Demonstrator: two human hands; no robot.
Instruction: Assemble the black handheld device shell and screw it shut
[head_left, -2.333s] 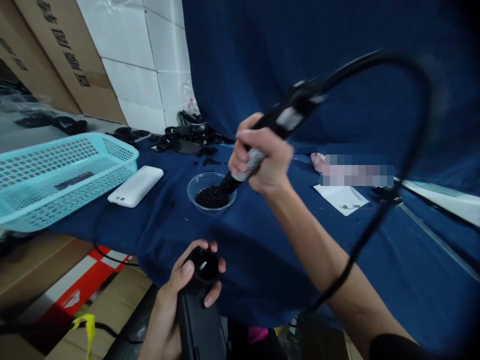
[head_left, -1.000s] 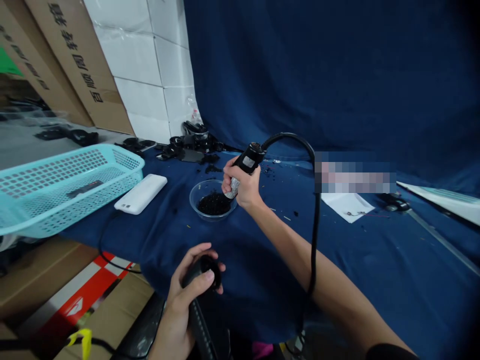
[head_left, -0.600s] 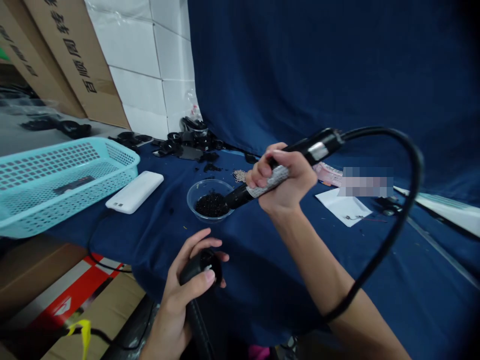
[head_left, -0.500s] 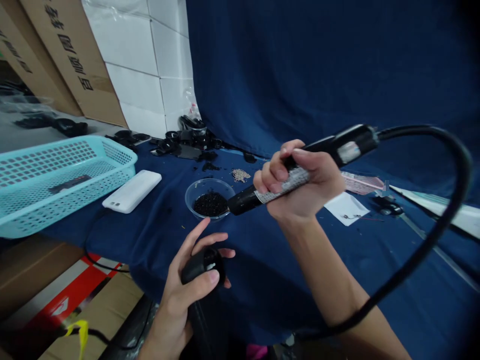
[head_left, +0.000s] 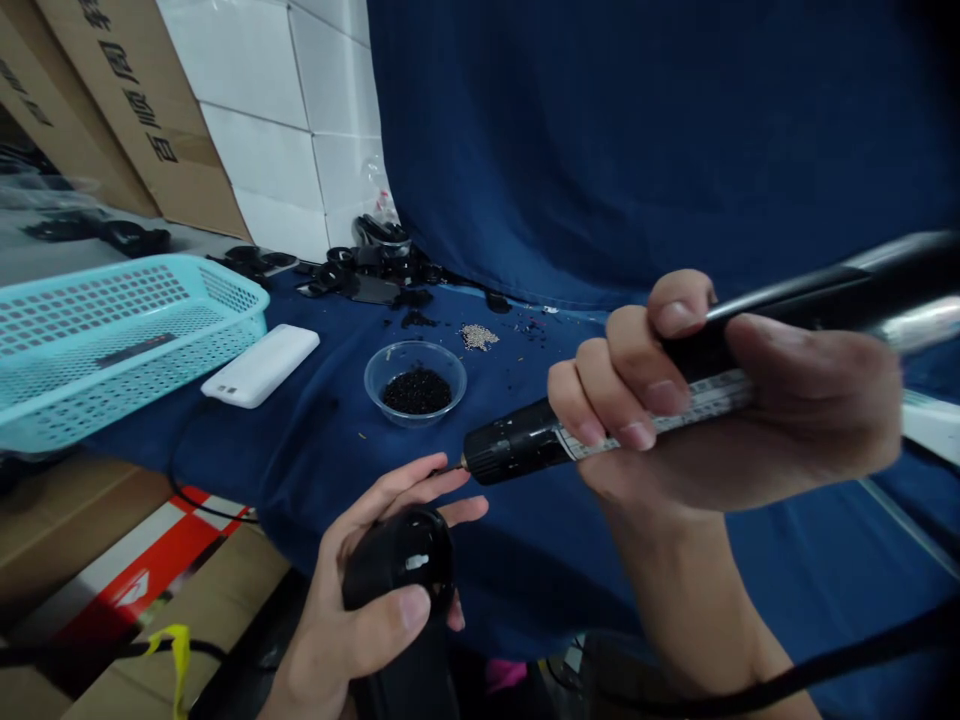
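head view: one right hand was clenched round one black powered driver, held level above the table, its fine tip pointing left and just short of the left fingers; one thick black cable trailed from its far end under the forearm. the driver looked stiff and fairly heavy at the rear, best taken on the pale textured sleeve at mid-barrel, where the fingers already sat. one left hand was wrapped round one rounded black plastic part, thumb pressed on its front, fingers spread behind it, at the near table edge; the part looked rigid, smooth, possibly slippery, best held by its sides. one clear bowl of small black pieces stood well beyond the tip, on blue cloth. one small heap of pale pieces lay behind the bowl. one white flat box lay left of the bowl, beside one turquoise basket. a cluster of black parts, too tangled to count, lay at the back.
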